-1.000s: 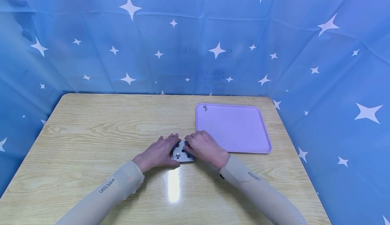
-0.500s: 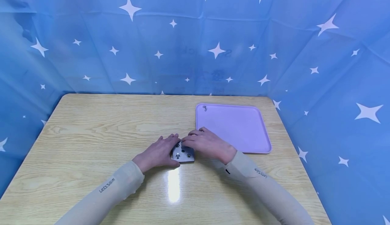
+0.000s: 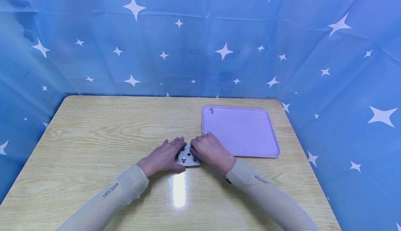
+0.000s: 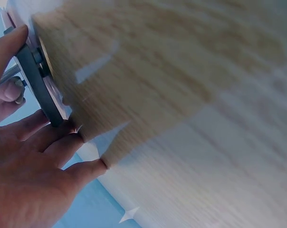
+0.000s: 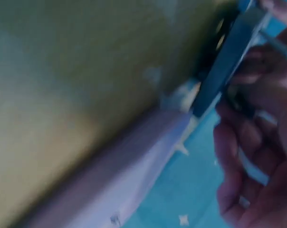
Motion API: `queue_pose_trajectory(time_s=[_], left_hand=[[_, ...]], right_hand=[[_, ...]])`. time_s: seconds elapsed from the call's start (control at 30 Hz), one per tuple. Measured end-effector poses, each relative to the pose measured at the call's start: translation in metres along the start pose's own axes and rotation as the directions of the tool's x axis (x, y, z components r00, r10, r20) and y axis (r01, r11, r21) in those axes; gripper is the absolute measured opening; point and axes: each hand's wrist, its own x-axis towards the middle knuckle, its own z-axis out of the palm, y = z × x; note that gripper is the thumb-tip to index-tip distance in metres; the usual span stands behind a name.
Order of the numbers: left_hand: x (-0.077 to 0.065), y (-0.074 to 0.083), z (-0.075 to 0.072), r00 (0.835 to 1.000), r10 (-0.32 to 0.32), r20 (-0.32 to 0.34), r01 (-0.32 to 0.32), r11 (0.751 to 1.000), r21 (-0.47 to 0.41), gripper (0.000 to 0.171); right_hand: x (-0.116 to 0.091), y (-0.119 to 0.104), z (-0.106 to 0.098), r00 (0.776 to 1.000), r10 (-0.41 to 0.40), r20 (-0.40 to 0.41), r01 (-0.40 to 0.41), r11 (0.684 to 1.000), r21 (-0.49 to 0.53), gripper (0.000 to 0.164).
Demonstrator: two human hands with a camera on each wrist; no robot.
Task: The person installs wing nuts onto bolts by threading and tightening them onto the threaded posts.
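A grey metal plate with several holes (image 3: pixel 189 162) stands slightly raised off the table on short feet. My left hand (image 3: pixel 162 157) grips its left side, with the thumb at the near edge and fingers at the far edge. My right hand (image 3: pixel 210 150) is curled over the plate's far right corner. Its fingers pinch a small metal fastener (image 4: pixel 21 90), largely hidden by them in the head view. Near the plate's front left hole a bolt (image 3: pixel 183 160) stands upright; a threaded shaft (image 4: pixel 9 73) shows above the plate in the left wrist view.
A purple tray (image 3: pixel 239 132) lies behind and right of the plate, close to my right hand. One or more small metal pieces (image 3: pixel 211 111) lie in its far left corner. A blue star-patterned curtain (image 3: pixel 156 60) hangs beyond the wooden table (image 3: pixel 109 126).
Half a second ago my right fingers were more spread, reaching across the plate; they are now curled back at its far right corner, as one second ago. My left hand and the plate stay put.
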Motion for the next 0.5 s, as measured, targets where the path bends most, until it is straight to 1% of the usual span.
queue_pose_trajectory(time_s=[0.07,0.13,0.2,0.27,0.33,0.4,0.5], left_hand=[[0.0,0.0,0.0,1.0,0.003,-0.001,-0.003,1.0,0.001,0.093],[0.0,0.001,0.0,1.0,0.006,-0.005,-0.006,1.0,0.003,0.093],[0.0,0.0,0.0,1.0,0.009,-0.007,-0.009,1.0,0.008,0.093],[0.0,0.0,0.0,1.0,0.012,-0.01,-0.012,1.0,0.007,0.093],[0.0,0.0,0.001,1.0,0.015,-0.011,-0.015,1.0,0.006,0.093],[0.0,-0.001,0.001,1.0,0.018,-0.011,-0.018,1.0,0.004,0.094],[0.0,-0.002,0.002,1.0,0.019,-0.013,-0.019,1.0,0.005,0.094]], right_hand=[[0.0,-0.004,0.002,0.998,0.063,-0.031,-0.062,0.997,0.047,0.017],[-0.001,-0.007,0.003,0.993,0.108,-0.042,-0.104,0.991,0.089,0.019],[-0.002,-0.006,0.002,0.992,0.126,-0.025,-0.122,0.986,0.112,0.019],[-0.003,-0.003,-0.002,0.992,0.122,0.015,-0.123,0.985,0.119,0.023],[-0.004,0.002,-0.008,0.994,0.083,0.073,-0.092,0.988,0.125,0.032],[-0.004,0.009,-0.016,0.992,0.016,0.126,-0.033,0.991,0.131,0.04],[-0.004,0.017,-0.025,0.974,-0.113,0.197,0.085,0.986,0.142,0.04]])
